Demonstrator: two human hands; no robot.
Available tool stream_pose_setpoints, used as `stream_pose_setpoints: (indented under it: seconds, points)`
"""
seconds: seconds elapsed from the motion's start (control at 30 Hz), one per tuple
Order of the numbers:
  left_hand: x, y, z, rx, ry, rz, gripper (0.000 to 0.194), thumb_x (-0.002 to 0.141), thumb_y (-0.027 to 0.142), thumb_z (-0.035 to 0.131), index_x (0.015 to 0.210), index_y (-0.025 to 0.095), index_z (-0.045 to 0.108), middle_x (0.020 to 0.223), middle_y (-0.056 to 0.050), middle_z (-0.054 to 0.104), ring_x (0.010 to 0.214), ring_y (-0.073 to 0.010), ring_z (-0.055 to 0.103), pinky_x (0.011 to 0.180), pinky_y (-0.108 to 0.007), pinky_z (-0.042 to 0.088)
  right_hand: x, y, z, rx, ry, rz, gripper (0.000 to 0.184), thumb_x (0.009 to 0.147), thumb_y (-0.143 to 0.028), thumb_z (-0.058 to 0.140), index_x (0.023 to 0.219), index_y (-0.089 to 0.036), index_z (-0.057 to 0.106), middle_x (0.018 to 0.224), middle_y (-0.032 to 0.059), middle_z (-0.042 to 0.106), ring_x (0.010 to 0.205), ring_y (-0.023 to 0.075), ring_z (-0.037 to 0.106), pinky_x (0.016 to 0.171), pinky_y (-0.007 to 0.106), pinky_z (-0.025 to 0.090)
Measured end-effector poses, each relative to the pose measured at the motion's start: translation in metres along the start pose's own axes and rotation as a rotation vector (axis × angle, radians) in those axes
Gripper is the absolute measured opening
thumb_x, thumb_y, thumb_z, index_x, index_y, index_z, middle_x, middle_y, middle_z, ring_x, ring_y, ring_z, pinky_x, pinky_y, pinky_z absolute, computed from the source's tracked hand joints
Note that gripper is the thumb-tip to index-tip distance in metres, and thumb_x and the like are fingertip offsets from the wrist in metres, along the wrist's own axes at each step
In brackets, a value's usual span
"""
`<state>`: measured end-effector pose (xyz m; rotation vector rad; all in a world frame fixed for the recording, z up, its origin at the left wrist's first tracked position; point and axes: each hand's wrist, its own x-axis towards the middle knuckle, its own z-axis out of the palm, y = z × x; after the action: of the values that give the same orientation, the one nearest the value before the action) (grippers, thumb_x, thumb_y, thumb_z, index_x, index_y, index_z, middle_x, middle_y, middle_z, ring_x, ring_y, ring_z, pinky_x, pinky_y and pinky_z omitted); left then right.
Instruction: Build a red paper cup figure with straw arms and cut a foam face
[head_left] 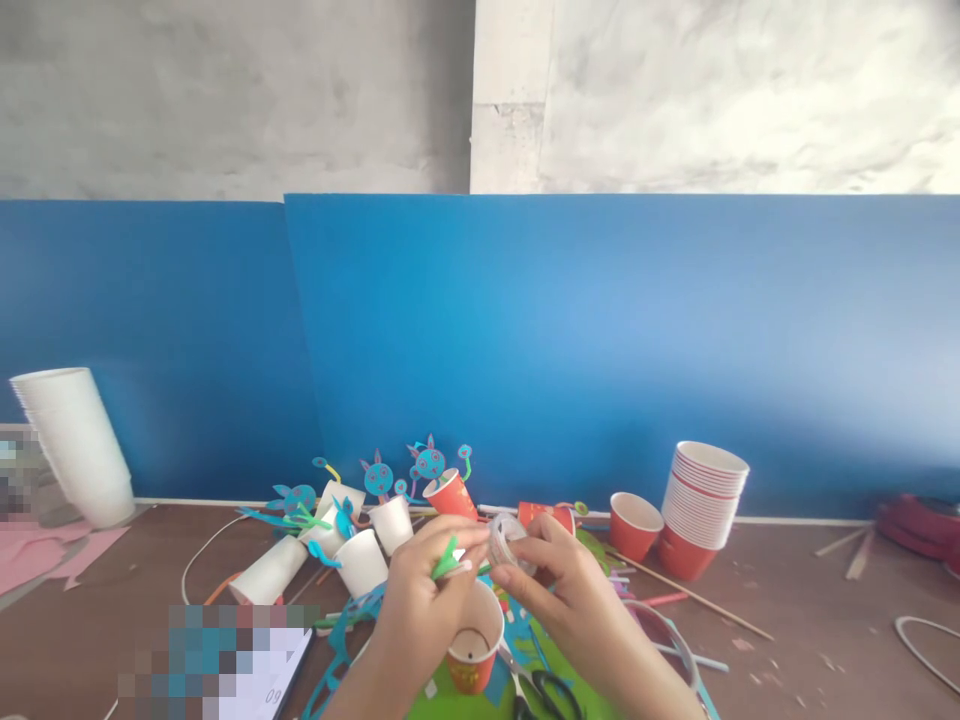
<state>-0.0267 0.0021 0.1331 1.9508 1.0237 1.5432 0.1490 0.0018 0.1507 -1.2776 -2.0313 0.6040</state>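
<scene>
Black-handled scissors (555, 692) beside open red cup (471, 675), thin dark curve inside. Left hand (431, 585) curled, pinching green strip (445, 558), fingertips at clear roll (508, 540); right hand (562, 580) closed on that roll, above the cup. Brown table (810, 620), scrap-strewn. Nested cup stack (701, 510) rear right, white stack (79, 445) leaning left. Blue partition (600, 330), mottled grey wall (712, 90) behind.
</scene>
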Motion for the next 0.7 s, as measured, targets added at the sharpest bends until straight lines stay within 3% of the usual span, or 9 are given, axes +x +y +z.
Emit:
stream_pose_setpoints:
  seconds: [0.17,0.4,0.6,0.7]
  points:
    - [-0.004,-0.008,0.000,0.217,-0.068,0.089,0.032,0.083,0.006,0.045,0.102,0.021,0.066,0.101,-0.005,0.070,0.094,-0.0189,0.066,0.082,-0.029,0.051,0.000,-0.002,0.001,-0.128,-0.001,0.006,0.034,0.091,-0.046,0.054,0.071,-0.020,0.063,0.077,-0.0012,0.040,0.070,0.0153,0.047,0.064,0.026,0.037]
    - [-0.007,-0.001,0.002,0.452,-0.109,0.099,0.020,0.084,0.011,0.041,0.095,0.023,0.053,0.092,-0.004,0.066,0.079,-0.0206,0.065,0.066,-0.029,0.048,-0.002,-0.003,0.003,-0.199,-0.010,0.007,0.036,0.094,-0.045,0.050,0.070,-0.020,0.062,0.076,-0.0012,0.044,0.066,0.0140,0.049,0.061,0.025,0.036]
    - [-0.008,0.003,0.006,0.384,-0.072,-0.024,0.022,0.078,0.009,0.044,0.090,0.024,0.055,0.089,-0.003,0.063,0.081,-0.0209,0.062,0.071,-0.029,0.047,-0.003,-0.003,0.004,-0.266,-0.005,0.101,0.043,0.095,-0.053,0.042,0.074,-0.022,0.064,0.075,-0.0001,0.048,0.066,0.0169,0.054,0.061,0.029,0.036]
    - [-0.005,0.008,0.004,0.288,-0.093,-0.143,0.017,0.077,0.011,0.046,0.086,0.023,0.055,0.085,-0.003,0.061,0.079,-0.0209,0.060,0.070,-0.028,0.044,-0.004,-0.002,0.002,-0.246,0.019,0.076,0.039,0.093,-0.055,0.045,0.082,-0.025,0.068,0.085,0.0035,0.053,0.075,0.0205,0.057,0.067,0.032,0.041]
